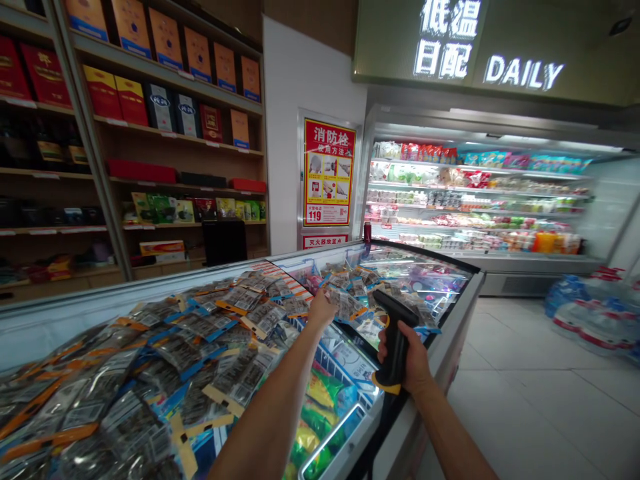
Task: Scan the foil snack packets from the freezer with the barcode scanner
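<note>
My right hand [410, 357] is wrapped round the handle of a black and yellow barcode scanner [397, 333], its head raised and tilted over the freezer's right edge. A dark cable runs down from the handle. Further forward, my left hand [323, 309] has its fingers closed at the edge of a clear packet [346, 304] with dark contents and a printed label. More such packets [195, 330], with orange and blue edges, are heaped over the freezer top to the left. Another group of packets [367, 277] lies on the glass beyond my left hand.
The chest freezer [463, 320] holds green and yellow bags [320, 413] in a wire basket. A dark red can [367, 232] stands at its far end. Boxed goods fill the shelves [175, 143] at left. Beyond are a lit chiller [470, 193] and bottled water packs [593, 310] on the floor.
</note>
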Tool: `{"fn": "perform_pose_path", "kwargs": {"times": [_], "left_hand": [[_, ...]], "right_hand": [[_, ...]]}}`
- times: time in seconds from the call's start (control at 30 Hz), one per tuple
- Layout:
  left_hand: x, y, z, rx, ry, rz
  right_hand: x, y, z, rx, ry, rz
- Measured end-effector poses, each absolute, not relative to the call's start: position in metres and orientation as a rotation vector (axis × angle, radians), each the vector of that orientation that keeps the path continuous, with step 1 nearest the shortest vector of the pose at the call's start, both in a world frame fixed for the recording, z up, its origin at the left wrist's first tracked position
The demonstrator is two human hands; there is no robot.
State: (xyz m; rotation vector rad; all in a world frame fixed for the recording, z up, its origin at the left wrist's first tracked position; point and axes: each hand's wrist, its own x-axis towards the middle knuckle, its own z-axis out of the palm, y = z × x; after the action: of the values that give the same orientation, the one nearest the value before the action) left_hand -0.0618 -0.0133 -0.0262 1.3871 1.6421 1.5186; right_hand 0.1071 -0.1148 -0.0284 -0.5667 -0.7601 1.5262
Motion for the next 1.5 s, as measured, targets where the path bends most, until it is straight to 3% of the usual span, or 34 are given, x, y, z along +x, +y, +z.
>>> {"fn": "perform_pose_path", "kwargs": {"times": [0.13, 0.37, 1.5], "left_hand": [[-0.072, 0.005, -0.026, 1.162, 1.336, 1.787], [-0.080, 0.010, -0.016, 0.902, 1.201, 1.997], [-0.087, 0.018, -0.015, 0.657, 1.004, 2.001]], "right_hand": [[0.098, -0.114, -0.022, -0.671, -0.879, 1.502], [0.088, -0.116, -0.010, -0.824, -1.066, 1.365], [0.088, -0.112, -0.020, -0.808, -0.982, 1.545]]}}
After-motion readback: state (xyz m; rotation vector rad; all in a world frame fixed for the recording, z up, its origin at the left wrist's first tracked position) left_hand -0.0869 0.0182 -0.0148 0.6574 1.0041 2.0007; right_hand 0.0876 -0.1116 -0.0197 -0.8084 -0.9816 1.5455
